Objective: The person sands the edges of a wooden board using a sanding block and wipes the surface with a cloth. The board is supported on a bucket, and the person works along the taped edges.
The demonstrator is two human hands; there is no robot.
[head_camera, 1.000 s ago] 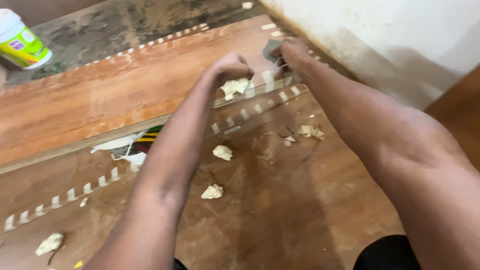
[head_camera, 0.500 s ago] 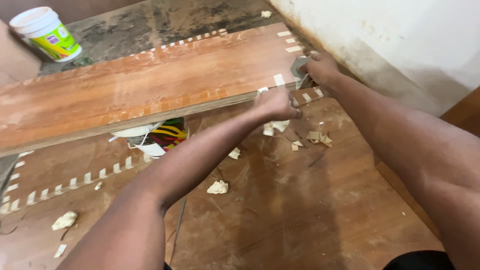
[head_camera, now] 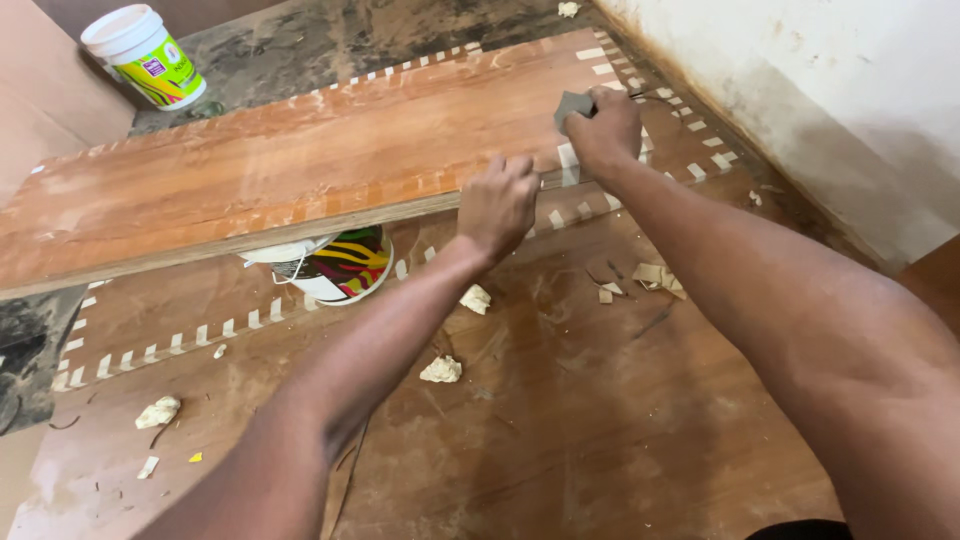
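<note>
The right hand (head_camera: 603, 128) is gripping a small grey scraper (head_camera: 573, 104), fingers curled over it, and is pressing it down on the top face of a long reddish wooden plank (head_camera: 280, 170) near that plank's right end, just beside a pale filled patch (head_camera: 568, 157). The left hand (head_camera: 497, 203) is clenching into a loose fist at the plank's front edge, knuckles up, touching the edge; whether it is holding anything inside the fist is not showing. The plank is lying raised above a larger brown wooden board (head_camera: 560, 400) on the floor, with a row of pale filled notches (head_camera: 160, 350) running along that board beneath it. Under the plank, a colourful striped tub (head_camera: 335, 265) is sitting tipped on its side on the board, seemingly propping the plank. Pale lumps of filler (head_camera: 441, 370) are lying scattered on the board near the left forearm, with another lump (head_camera: 158, 411) well apart toward the left and small flat chips (head_camera: 655, 275) beside the right forearm. A white tub with a green and yellow label (head_camera: 145, 55) is standing upright on the dark, dirty floor beyond the plank's far left. A stained white wall (head_camera: 800, 90) is rising on the right.
</note>
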